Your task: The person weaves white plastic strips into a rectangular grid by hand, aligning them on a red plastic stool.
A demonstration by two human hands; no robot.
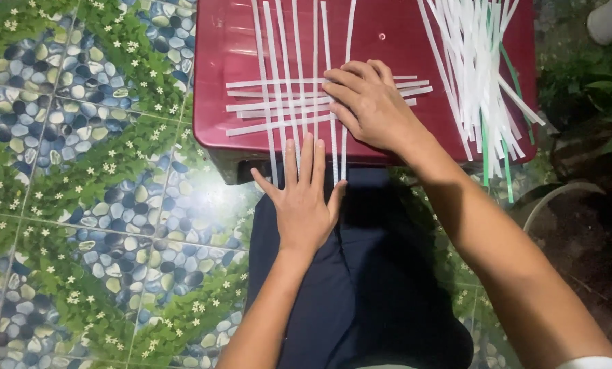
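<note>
- Our right hand (374, 106) lies open, flat on the woven strips (299, 102) near the red worktop's (217, 55) front edge.
- Our left hand (304, 198) lies open, fingers touching the strip ends at that edge.
- Loose strips (480, 61) lie piled by the right edge.

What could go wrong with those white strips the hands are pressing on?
The woven white strips lie loose on the smooth red stool, pinned only by the right hand and left hand; lifting either might let them slide out of their crossing. The loose pile of strips overhangs the stool's right edge and might slip to the floor.
</note>
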